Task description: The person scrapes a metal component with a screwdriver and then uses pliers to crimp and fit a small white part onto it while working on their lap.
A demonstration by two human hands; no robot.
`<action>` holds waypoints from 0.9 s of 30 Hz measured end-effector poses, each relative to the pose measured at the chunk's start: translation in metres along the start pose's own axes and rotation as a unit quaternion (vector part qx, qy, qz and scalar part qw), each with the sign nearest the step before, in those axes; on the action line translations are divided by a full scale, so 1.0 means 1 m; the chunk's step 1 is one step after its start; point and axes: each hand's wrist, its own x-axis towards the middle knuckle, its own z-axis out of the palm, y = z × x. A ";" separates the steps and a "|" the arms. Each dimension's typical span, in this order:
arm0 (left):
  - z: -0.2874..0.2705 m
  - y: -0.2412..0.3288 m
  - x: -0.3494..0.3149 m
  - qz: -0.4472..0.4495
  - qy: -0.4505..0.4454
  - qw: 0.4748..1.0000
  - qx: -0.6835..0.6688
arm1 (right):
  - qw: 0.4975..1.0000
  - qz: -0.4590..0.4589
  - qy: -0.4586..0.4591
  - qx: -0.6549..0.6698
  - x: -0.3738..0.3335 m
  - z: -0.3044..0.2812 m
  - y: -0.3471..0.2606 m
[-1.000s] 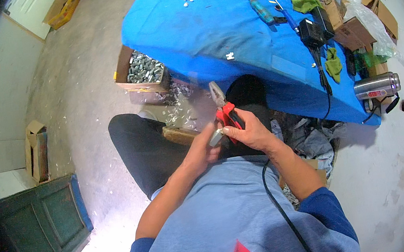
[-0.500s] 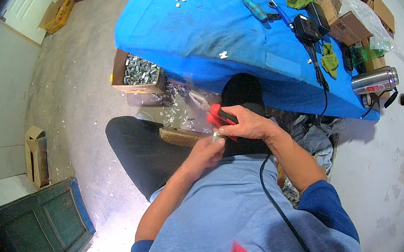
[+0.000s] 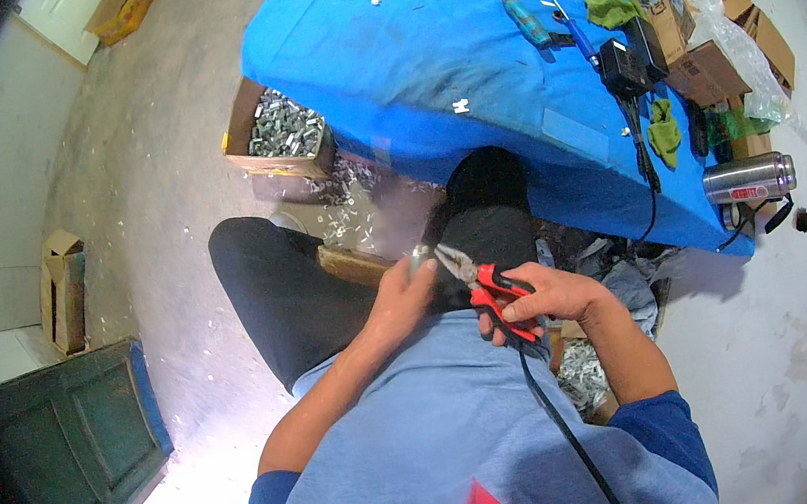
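Poking out of the left hand (image 3: pixel 399 298), the small grey metal piece (image 3: pixel 418 263) sits just left of the nose of the red-and-black pliers (image 3: pixel 487 298), its long axis running away from the body with a slight lean to the right. And here's the relation that counts: the pliers slant in from the lower right, nose pointing up and left toward the piece's far end. The left hand is the nearer one, curled left of the pliers, thumb and fingers pinched on the piece. At the pliers' back end, the right hand (image 3: pixel 558 293) wraps the handles, which stand a little apart. Is the nose touching metal? Close, but it's too small to call from here, and so is how wide the jaws stand.

Moving outward: left of the pliers, a wooden block (image 3: pixel 355 266); up and left, white scraps (image 3: pixel 349 220) scattered on the floor; farther that way, a cardboard box (image 3: pixel 290 168) heaped with metal parts (image 3: pixel 285 128). Beyond the pliers spreads the blue-covered table (image 3: pixel 370 65), and up to their right it carries a teal-handled screwdriver (image 3: pixel 525 21), a black power adapter (image 3: pixel 621 68) and a green cloth (image 3: pixel 663 133). Well right of the pliers, a steel flask (image 3: pixel 747 178). Below them, a black cord (image 3: pixel 574 437) trails over the shirt (image 3: pixel 387 445).
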 end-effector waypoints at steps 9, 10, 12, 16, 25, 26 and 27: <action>-0.001 -0.012 0.004 0.094 0.038 0.986 0.134 | 1.000 0.028 -0.008 -0.004 0.001 0.004 0.003; 0.000 -0.012 0.004 0.097 0.043 0.983 0.151 | 1.000 0.029 -0.009 -0.005 0.002 0.004 0.002; -0.001 -0.008 0.001 0.100 0.051 0.975 0.192 | 0.999 0.031 -0.014 -0.004 0.003 0.002 0.004; 0.000 0.005 -0.002 0.068 0.062 0.957 0.273 | 0.999 0.032 -0.018 0.009 0.001 0.000 0.005; 0.009 0.010 -0.003 0.090 0.094 0.937 0.323 | 0.998 0.066 0.005 -0.003 -0.006 0.003 -0.006; 0.010 0.012 -0.003 0.087 0.094 0.936 0.328 | 0.998 0.067 0.003 -0.009 -0.006 0.002 -0.007; 0.011 0.013 -0.004 0.085 0.093 0.935 0.333 | 0.997 0.074 0.008 -0.018 -0.007 0.001 -0.009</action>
